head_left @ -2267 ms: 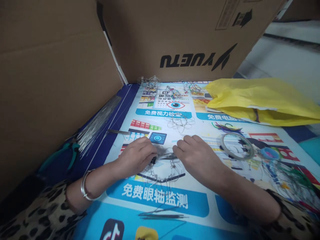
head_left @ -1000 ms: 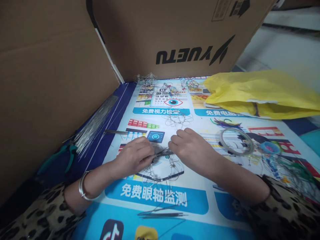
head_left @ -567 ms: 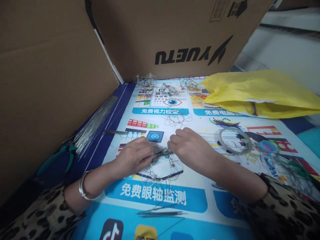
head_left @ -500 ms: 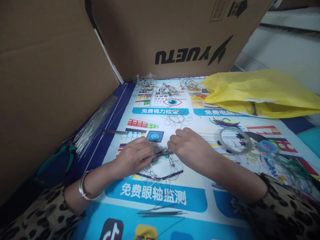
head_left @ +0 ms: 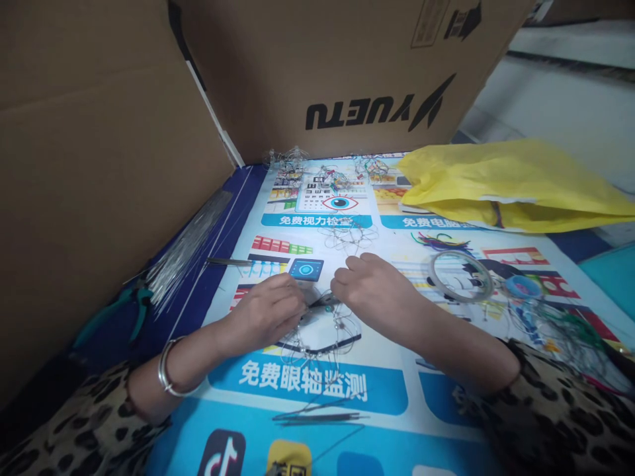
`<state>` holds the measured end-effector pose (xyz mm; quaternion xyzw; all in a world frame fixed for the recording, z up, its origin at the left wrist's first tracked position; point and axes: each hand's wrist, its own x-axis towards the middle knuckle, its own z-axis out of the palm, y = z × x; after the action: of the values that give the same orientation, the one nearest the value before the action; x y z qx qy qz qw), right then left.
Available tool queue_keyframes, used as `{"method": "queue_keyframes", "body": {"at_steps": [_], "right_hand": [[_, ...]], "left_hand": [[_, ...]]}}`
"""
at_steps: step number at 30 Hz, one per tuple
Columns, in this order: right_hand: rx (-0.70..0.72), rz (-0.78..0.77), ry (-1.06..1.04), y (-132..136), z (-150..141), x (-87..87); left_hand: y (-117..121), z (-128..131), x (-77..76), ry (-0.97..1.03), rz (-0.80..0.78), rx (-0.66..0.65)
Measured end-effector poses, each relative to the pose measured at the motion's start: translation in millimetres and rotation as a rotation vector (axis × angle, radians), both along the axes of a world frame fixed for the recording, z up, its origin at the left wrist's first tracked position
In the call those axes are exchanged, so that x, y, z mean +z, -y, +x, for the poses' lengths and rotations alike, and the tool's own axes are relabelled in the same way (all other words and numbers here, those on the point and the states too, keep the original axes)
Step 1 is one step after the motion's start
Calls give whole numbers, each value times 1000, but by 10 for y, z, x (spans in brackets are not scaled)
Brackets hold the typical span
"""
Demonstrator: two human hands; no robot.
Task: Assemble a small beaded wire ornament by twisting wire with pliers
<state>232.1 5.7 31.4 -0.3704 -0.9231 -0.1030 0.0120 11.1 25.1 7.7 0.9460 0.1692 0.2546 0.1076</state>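
A loop of thin wire strung with small clear beads (head_left: 312, 352) hangs toward me between my hands, just over the printed sheet (head_left: 381, 357). My left hand (head_left: 270, 307) is closed, its fingers pinching the loop's upper left side. From the right, my right hand (head_left: 370, 287) pinches the wire with closed fingertips. Dark, narrow strands (head_left: 322, 301) bridge the small gap between them; their exact kind is unclear. One teal bead shows below that gap. Beyond my right knuckles lies another looped wire piece (head_left: 350, 235). Several straight dark wires (head_left: 322, 418) rest nearer me.
Teal-handled pliers (head_left: 112, 314) and a bundle of straight wires (head_left: 188, 248) lie left, beside a cardboard wall (head_left: 89, 145). At right are a tape roll (head_left: 432, 277), a blue round container (head_left: 523, 287), tangled wires (head_left: 570, 327) and a yellow bag (head_left: 516, 175). Wire pieces (head_left: 288, 158) sit at the back.
Both hands keep their grip with barely any movement; my right hand has shifted very slightly left. The view has turned a little, so things at right appear further left.
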Motion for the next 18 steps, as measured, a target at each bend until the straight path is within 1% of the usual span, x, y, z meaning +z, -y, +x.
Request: {"method": "queue_keyframes", "body": {"at_steps": [6,12,18], "right_hand": [[-6,-5,-12,-16,-10,1],[-11,-11,-18,2,1,5],[-17,-27,-23,-1,1,11]], "left_hand": [[-19,-10,-30,17,-48,52],[-33,-32,-55,-9,-88,44],[-20,-20,-39,1,-82,56]]}}
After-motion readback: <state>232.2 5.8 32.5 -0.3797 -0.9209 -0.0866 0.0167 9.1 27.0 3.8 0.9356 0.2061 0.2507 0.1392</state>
